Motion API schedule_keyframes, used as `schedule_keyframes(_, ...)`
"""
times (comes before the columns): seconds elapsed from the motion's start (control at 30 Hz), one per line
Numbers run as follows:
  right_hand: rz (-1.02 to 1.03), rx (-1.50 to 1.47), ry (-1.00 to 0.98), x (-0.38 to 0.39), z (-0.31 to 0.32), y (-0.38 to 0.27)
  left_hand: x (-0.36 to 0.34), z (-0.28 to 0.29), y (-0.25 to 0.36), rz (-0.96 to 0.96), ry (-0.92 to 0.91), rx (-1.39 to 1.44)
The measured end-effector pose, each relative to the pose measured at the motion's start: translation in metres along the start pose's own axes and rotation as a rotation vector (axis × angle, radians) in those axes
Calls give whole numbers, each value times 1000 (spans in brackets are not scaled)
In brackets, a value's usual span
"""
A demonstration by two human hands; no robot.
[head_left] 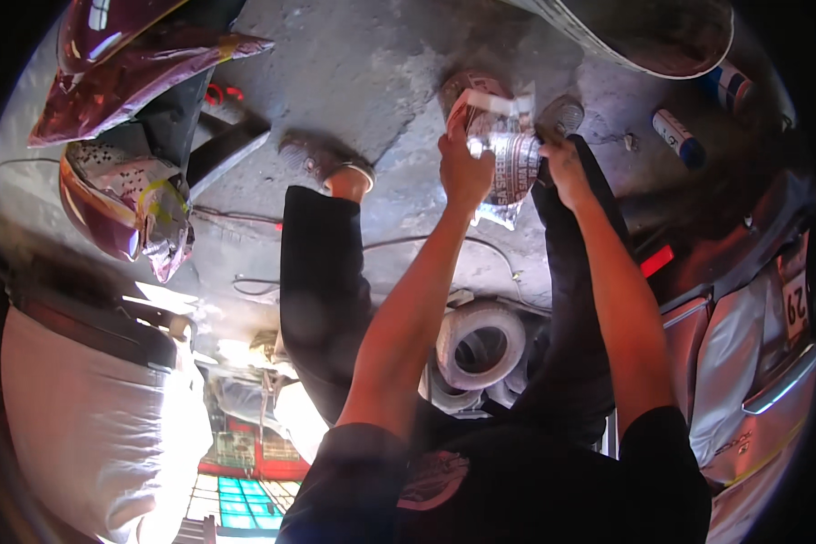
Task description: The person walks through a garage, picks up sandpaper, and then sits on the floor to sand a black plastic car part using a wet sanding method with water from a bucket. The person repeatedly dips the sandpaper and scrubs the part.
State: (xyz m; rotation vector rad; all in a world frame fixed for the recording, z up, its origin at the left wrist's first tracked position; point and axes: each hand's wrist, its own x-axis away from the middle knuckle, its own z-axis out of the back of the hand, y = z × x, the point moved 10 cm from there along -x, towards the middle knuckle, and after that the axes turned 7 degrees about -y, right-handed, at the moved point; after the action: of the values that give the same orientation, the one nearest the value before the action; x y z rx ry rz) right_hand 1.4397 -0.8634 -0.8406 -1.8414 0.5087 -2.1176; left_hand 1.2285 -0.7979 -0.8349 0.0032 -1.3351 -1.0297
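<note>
My left hand (462,172) is closed on a clear plastic package with red and printed parts (510,172), held out between my legs. My right hand (567,168) is closed at the package's right side; whether it grips the plastic or a small dark thing there, I cannot make out. A grey shoe (308,159) is on my foot at the left of the package, and another shoe (562,116) shows just beyond my right hand.
Wrapped, glossy maroon panels (100,195) lie at the left. Blue-and-white cans (675,136) lie at the upper right. Hoses cross the grey concrete floor (372,82). Stacked tyres (456,335) are behind me. Vehicle bodywork (716,363) edges the right; a pale padded thing (91,408) stands lower left.
</note>
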Motion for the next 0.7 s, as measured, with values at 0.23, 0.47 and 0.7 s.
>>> schedule_keyframes(0.23, 75, 322, -194, 52, -107, 64, 106, 18, -135, 121, 94, 361)
schedule_keyframes(0.47, -131, 469, -444, 51, -197, 75, 149, 34, -264, 795, -138, 660)
schedule_keyframes(0.7, 480, 710, 7, 76, -92, -28, 207, 18, -158, -22, -29, -243)
